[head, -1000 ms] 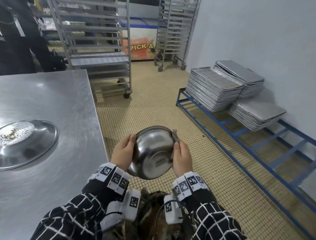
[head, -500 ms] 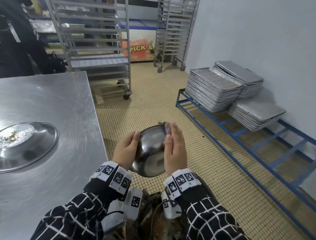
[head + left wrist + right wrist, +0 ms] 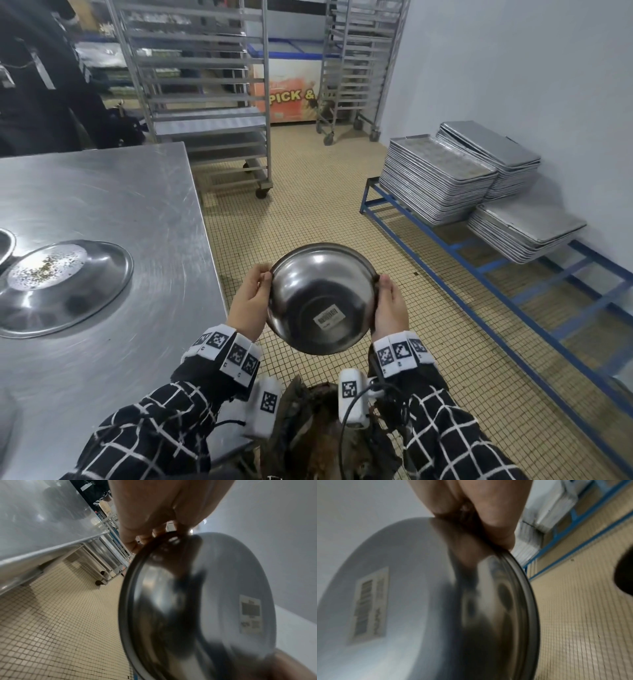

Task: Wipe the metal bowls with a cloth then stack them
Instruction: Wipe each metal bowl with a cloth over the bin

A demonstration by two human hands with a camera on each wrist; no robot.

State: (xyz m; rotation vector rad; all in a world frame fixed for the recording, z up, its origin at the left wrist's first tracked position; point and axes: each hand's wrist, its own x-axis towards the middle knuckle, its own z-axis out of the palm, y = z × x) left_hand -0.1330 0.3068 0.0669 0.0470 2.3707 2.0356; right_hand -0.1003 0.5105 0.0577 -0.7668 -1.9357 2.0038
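A shiny metal bowl (image 3: 322,298) is held up over the tiled floor, its underside with a white barcode sticker turned toward me. My left hand (image 3: 250,301) grips its left rim and my right hand (image 3: 390,308) grips its right rim. In the left wrist view my left hand (image 3: 154,513) pinches the rim of the bowl (image 3: 205,601). In the right wrist view my right hand (image 3: 479,500) curls over the rim of the bowl (image 3: 419,601). No cloth shows clearly in either hand.
A steel table (image 3: 120,205) stands at my left with a wide metal dish (image 3: 61,284) holding crumbs. Dark mottled fabric (image 3: 308,428) lies below my wrists. Stacked baking trays (image 3: 435,178) sit on a blue floor rack (image 3: 479,274) at the right. Wheeled racks (image 3: 205,102) stand behind.
The bowl has turned from nearly edge-on to underside facing me. My right hand has slid from across the bowl back to its right rim.
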